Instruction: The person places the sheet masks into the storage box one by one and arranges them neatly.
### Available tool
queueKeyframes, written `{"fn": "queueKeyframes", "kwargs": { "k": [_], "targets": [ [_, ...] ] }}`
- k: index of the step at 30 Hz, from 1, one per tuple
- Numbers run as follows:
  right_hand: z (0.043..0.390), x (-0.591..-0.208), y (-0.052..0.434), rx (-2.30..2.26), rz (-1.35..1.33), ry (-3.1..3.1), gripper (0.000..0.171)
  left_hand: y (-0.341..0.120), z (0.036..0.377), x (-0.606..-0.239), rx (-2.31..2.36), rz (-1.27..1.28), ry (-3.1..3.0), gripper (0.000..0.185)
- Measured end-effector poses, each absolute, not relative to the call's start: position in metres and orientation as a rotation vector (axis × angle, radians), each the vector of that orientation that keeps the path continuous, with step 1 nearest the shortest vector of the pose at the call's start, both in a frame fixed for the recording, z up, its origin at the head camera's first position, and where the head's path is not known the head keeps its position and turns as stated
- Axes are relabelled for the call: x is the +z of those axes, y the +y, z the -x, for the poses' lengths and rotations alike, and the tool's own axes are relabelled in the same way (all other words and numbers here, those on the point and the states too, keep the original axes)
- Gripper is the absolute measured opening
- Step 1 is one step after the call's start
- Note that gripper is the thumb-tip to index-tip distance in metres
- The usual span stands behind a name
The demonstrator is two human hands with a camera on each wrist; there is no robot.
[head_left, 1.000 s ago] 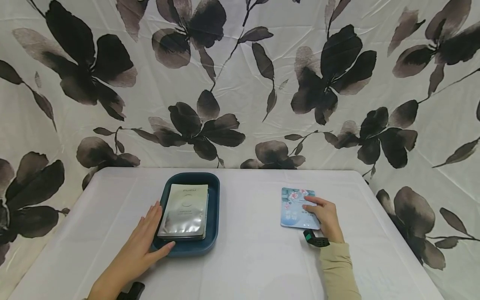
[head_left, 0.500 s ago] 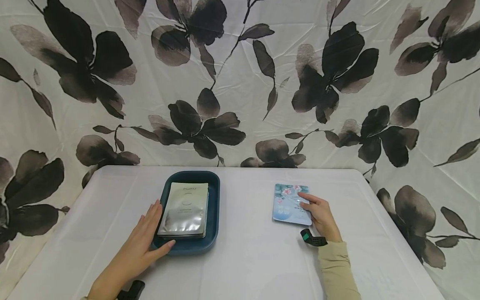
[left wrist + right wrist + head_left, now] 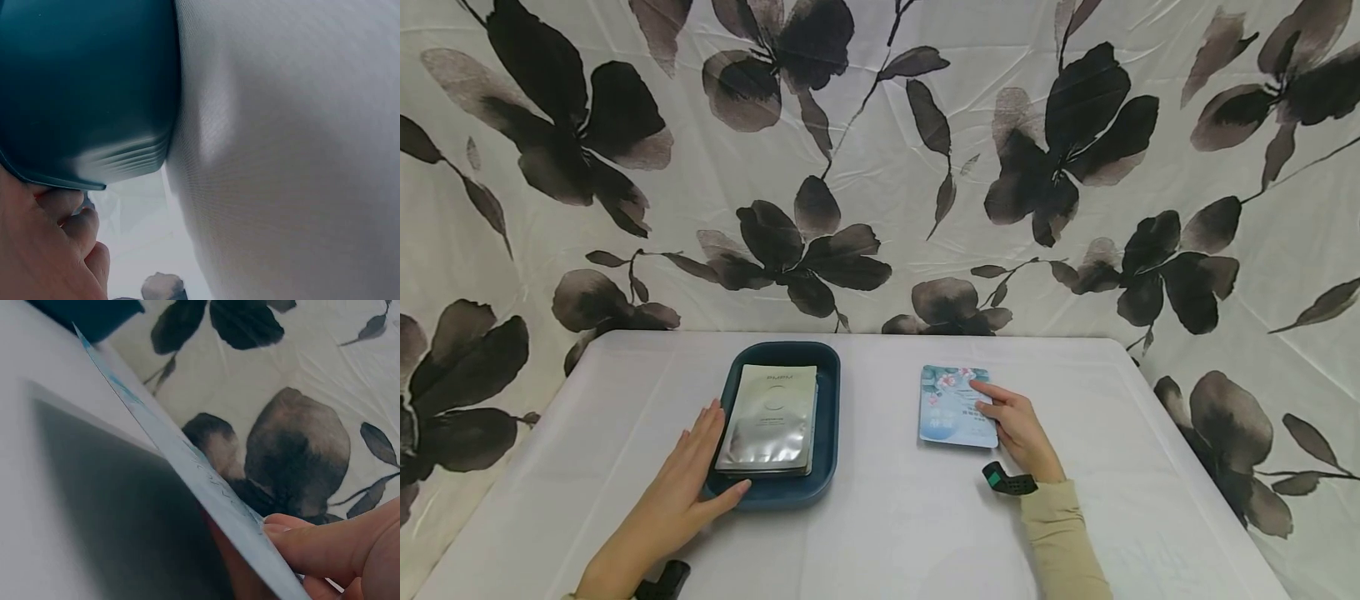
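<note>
My right hand (image 3: 1022,429) pinches the right edge of a flat blue sheet mask packet (image 3: 951,412) printed with pink flowers. In the right wrist view the packet (image 3: 181,465) is tilted above the white cloth and casts a shadow on it. My left hand (image 3: 681,492) lies with straight fingers along the left side of a dark blue tray (image 3: 827,417), thumb over its near left corner. A small stack of silvery-green sheet mask packets (image 3: 767,421) lies in the tray. From the left wrist, the tray's outer wall (image 3: 87,81) shows beside the curved fingers (image 3: 81,231).
A white cloth covers the table (image 3: 880,533), and between tray and blue packet lies a stretch of bare cloth. Behind the table hangs a curtain (image 3: 880,167) with dark flowers. Black bands (image 3: 1009,481) sit at both wrists.
My right hand has carried the blue packet leftward, nearer the tray. The left hand, tray and stack have stayed in place.
</note>
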State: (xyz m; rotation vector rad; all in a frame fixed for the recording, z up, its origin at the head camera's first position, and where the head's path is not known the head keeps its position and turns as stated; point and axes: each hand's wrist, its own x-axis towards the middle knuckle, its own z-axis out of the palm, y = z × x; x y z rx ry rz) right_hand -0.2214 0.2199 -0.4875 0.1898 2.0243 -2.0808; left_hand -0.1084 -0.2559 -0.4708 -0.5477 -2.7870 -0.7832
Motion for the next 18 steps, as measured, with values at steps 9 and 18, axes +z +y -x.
{"fn": "queueKeyframes", "kwargs": {
  "k": [9, 18],
  "targets": [
    [0.222, -0.489, 0.204, -2.134, -0.157, 1.943, 0.049, -0.254, 0.106, -0.469, -0.778, 0.550, -2.779, 0.102],
    [0.223, -0.488, 0.186, -2.219, 0.020, 1.665, 0.055, -0.254, 0.108, -0.469, -0.779, 0.545, -2.791, 0.104]
  ]
}}
